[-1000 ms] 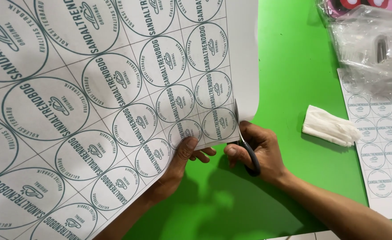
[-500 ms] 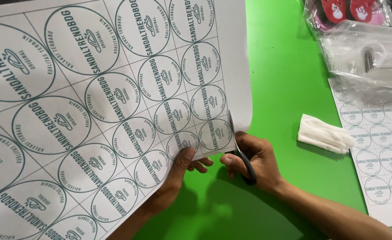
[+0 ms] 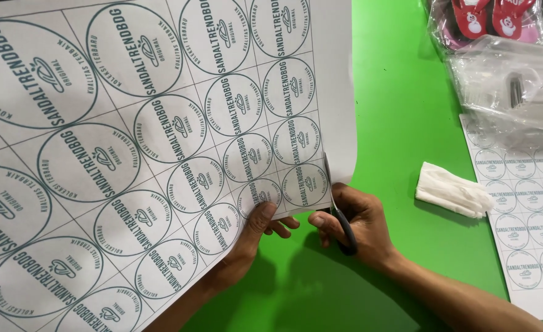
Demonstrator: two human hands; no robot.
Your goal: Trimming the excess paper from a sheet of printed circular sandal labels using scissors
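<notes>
While the left hand (image 3: pixel 260 222) lifts the big printed sheet (image 3: pixel 148 154) off the worktop (image 3: pixel 407 110), its thumb lies on top of the lower edge and its fingers curl underneath — a pinch that keeps the paper taut and tilted up toward the person, likely so the blades have a firm edge to bite into. Just beside it, to its right, the right hand (image 3: pixel 354 224) is closed around the black handles of a pair of scissors (image 3: pixel 339 212). The blades point up and away from the wrist, set into the sheet along the line between the last column of round labels and the blank white margin. That margin hangs loose above the right hand, and the cut seems placed there to strip it away from the labels.

Well off to the right of the right hand lies a small folded white cloth (image 3: pixel 453 192) on the green surface. Beyond it rests a second label sheet (image 3: pixel 523 221), flat. Further up from that are clear plastic bags (image 3: pixel 511 86) and packed sandals (image 3: pixel 487 18).
</notes>
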